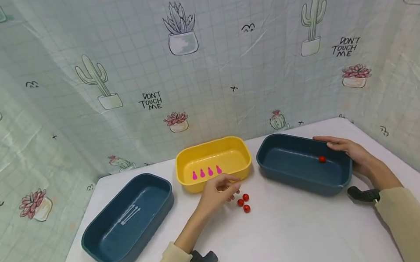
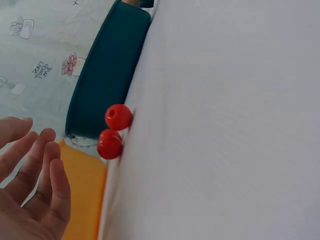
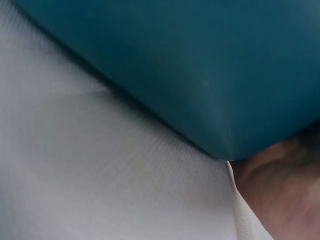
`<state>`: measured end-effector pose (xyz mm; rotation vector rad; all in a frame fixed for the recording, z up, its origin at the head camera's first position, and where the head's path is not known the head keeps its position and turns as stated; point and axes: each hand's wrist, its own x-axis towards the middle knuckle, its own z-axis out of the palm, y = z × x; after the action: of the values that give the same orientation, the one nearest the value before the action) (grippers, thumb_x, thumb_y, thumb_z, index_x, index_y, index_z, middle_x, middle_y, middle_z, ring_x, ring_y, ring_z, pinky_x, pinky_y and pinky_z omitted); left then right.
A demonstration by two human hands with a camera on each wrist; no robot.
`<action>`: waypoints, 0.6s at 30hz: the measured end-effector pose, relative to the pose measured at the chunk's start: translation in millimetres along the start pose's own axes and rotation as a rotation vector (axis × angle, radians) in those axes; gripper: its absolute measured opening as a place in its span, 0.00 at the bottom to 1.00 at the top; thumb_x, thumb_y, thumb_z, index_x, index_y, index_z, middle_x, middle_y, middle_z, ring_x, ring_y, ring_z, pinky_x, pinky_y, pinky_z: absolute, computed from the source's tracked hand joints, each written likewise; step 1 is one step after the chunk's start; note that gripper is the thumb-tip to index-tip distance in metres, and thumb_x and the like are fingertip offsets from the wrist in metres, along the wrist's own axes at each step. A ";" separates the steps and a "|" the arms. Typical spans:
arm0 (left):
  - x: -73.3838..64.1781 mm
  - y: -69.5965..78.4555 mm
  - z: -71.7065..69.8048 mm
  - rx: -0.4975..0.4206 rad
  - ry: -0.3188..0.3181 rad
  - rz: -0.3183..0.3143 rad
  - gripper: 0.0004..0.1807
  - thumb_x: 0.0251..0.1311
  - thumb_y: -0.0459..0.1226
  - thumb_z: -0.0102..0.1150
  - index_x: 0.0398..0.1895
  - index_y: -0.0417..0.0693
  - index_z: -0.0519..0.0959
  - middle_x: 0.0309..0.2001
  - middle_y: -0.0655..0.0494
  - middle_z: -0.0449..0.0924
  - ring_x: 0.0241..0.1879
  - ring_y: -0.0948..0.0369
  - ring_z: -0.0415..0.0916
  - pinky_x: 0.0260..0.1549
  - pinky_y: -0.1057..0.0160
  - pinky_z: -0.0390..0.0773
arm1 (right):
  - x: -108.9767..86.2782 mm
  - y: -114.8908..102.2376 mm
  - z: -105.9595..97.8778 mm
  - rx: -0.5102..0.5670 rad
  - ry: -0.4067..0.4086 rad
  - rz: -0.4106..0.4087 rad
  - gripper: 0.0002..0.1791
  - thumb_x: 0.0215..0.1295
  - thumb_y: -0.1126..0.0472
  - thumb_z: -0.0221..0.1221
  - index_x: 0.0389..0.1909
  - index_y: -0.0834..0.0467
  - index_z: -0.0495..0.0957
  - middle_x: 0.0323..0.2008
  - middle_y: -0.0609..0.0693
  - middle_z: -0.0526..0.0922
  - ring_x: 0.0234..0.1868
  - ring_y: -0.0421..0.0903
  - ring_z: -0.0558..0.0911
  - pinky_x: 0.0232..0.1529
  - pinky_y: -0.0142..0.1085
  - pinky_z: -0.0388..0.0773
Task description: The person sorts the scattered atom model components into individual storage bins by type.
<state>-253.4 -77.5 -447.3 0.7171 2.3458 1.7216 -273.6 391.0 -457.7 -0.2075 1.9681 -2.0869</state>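
Note:
Three red beads (image 1: pixel 247 209) lie close together on the white table, one showing a hole in the left wrist view. My left hand (image 1: pixel 221 188) hovers just left of them, fingers loosely bent and nothing between them. At the right, a dark blue tray (image 1: pixel 296 181) holds one red bead (image 1: pixel 322 159). My right hand (image 1: pixel 350 154) grips that tray's right end, thumb and fingers at the rim. In the right wrist view the tray's outer wall (image 3: pixel 165 65) covers most of the picture, and only part of the hand shows.
A yellow tray (image 1: pixel 212 147) with several pink pear-shaped pieces (image 1: pixel 210 171) stands behind my left hand. Farther left is another dark blue tray (image 1: pixel 98 247) holding several thin white sticks (image 1: pixel 129 213). A patterned curtain (image 1: pixel 206 74) closes off the table's back and sides.

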 end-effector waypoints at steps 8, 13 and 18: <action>-9.2 -16.7 -0.3 0.036 0.006 -0.032 0.14 0.68 0.42 0.66 0.52 0.44 0.85 0.39 0.50 0.87 0.30 0.58 0.81 0.28 0.65 0.84 | 0.0 1.7 -1.3 -0.043 0.012 -0.023 0.26 0.84 0.56 0.45 0.79 0.49 0.63 0.59 0.24 0.79 0.58 0.25 0.79 0.53 0.28 0.83; -11.5 -22.4 2.3 0.054 0.025 -0.047 0.13 0.68 0.40 0.66 0.50 0.44 0.86 0.40 0.48 0.87 0.32 0.53 0.82 0.27 0.66 0.82 | -0.2 2.8 -0.4 -0.118 0.020 -0.014 0.28 0.84 0.53 0.45 0.80 0.51 0.60 0.59 0.21 0.76 0.58 0.21 0.76 0.55 0.25 0.80; -12.8 -29.0 2.6 0.080 0.015 -0.039 0.12 0.69 0.40 0.65 0.50 0.46 0.86 0.40 0.50 0.88 0.35 0.52 0.83 0.28 0.67 0.82 | 0.1 2.9 0.9 -0.146 0.035 -0.004 0.29 0.83 0.51 0.45 0.80 0.50 0.60 0.59 0.20 0.75 0.58 0.21 0.75 0.55 0.24 0.80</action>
<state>-249.6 -87.6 -477.1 0.6680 2.4341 1.6307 -273.2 389.9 -460.5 -0.2046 2.1439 -1.9637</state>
